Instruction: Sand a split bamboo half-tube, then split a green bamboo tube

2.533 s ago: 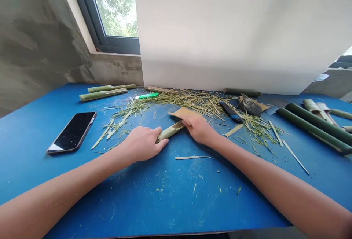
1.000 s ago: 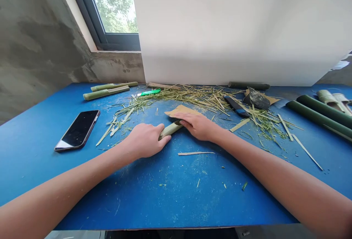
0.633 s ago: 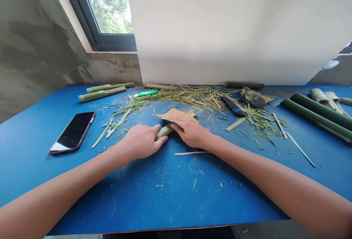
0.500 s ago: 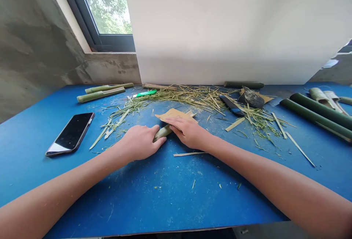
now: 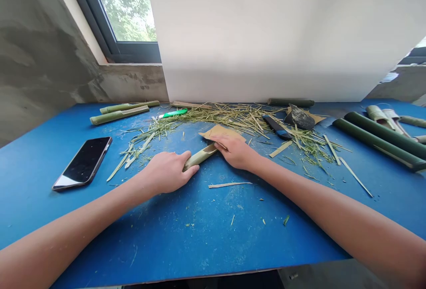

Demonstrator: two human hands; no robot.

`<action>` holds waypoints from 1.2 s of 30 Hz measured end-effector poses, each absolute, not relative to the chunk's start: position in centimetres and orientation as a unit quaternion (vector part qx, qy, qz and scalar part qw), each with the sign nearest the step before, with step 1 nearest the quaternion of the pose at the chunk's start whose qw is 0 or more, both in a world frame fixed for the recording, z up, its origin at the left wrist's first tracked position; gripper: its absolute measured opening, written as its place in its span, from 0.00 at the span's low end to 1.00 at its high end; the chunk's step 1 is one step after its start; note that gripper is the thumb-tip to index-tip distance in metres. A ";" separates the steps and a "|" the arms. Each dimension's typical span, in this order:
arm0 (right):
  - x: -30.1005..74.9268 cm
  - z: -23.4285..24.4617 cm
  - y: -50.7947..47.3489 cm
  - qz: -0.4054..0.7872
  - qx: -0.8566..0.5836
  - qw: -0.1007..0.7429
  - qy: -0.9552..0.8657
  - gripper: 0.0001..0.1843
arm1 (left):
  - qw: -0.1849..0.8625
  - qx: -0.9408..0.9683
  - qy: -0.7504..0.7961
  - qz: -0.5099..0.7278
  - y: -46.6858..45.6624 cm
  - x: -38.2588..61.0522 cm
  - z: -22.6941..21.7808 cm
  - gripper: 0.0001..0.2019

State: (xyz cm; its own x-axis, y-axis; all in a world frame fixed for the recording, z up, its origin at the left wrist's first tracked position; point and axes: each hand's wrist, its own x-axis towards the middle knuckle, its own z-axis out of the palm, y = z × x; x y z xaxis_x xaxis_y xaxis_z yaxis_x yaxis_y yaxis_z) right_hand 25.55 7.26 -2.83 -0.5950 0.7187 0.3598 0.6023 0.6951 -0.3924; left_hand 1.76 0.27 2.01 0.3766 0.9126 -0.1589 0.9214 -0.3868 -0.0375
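While left fingers (image 5: pixel 178 164) curl around a split bamboo tube (image 5: pixel 199 157), right fingers (image 5: pixel 222 144) press sandpaper (image 5: pixel 221 132)

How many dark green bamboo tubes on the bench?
3: nearer tube and farther tube side by side at right; shorter tube at the back. More may lie out of frame.

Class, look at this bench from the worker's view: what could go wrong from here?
The bare left hand grips a hollowed bamboo piece, so its cut edge might splinter into the fingers. The right hand rests on loose sandpaper beside that piece's open end, and the sheet might slip. A black-handled knife lies among bamboo shavings, where a careless reach might meet it.
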 end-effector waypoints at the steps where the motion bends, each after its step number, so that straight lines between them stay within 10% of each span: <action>1: 24.9 -2.9 6.6 0.127 -0.354 0.251 -0.892 0.23 | 0.027 0.830 0.552 -0.075 0.3 1.7 2.0 0.27; 36: 22.0 -2.9 5.5 0.142 -0.349 0.249 -0.892 0.26 | -0.098 0.847 0.520 -0.038 -0.3 2.2 1.2 0.25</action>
